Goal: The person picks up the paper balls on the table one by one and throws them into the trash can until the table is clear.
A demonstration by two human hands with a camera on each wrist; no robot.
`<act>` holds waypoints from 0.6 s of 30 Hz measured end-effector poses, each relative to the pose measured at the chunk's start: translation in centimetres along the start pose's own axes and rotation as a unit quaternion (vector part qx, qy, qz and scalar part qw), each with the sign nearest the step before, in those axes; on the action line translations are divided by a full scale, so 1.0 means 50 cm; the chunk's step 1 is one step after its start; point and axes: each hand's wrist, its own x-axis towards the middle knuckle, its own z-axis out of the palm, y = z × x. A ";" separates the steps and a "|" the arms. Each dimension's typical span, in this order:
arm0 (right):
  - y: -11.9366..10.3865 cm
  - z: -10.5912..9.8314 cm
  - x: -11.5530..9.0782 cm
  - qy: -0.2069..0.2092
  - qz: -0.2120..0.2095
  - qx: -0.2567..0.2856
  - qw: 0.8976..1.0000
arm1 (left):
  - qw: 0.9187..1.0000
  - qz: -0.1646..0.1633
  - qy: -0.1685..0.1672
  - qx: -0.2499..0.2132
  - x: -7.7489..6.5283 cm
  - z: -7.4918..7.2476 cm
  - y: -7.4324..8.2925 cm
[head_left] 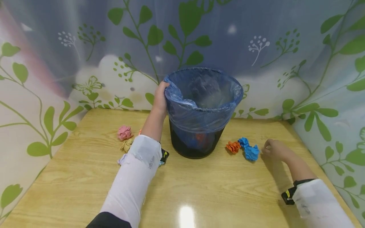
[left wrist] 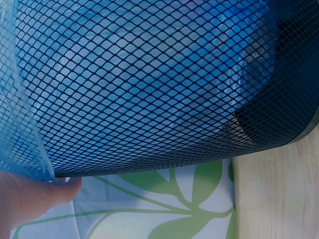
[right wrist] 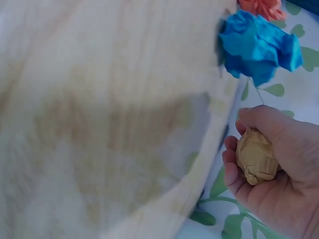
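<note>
A black mesh wastebasket (head_left: 182, 144) stands upright at the middle back, a blue plastic bag (head_left: 199, 118) lining it and folded over its rim. My left hand (head_left: 160, 98) grips the rim's left side, and the left wrist view shows a finger or thumb (left wrist: 55, 194) against the lined edge. To the right, my right hand (head_left: 276, 149) is low over the tabletop, curled round a tan crumpled paper ball (right wrist: 256, 157). Just left of that hand lie blue crumpled paper (head_left: 252, 153) and an orange paper ball (head_left: 233, 147).
Left of the wastebasket, a pink paper ball (head_left: 124, 132), a yellow one (head_left: 126, 145) and a pale purple one (head_left: 122, 159) lie partly behind my left forearm. The wooden table (head_left: 199, 186) meets a leaf-patterned curtain (head_left: 253, 95) at the back and sides.
</note>
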 end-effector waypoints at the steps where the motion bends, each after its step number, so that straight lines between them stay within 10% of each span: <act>1: 0.000 -0.005 -0.002 0.004 -0.001 -0.001 1.000 | 1.000 -0.002 0.002 0.001 0.000 0.001 0.000; 18: -0.020 -0.075 0.002 0.038 0.008 -0.002 0.999 | 1.000 -0.008 0.003 0.014 -0.004 0.001 0.000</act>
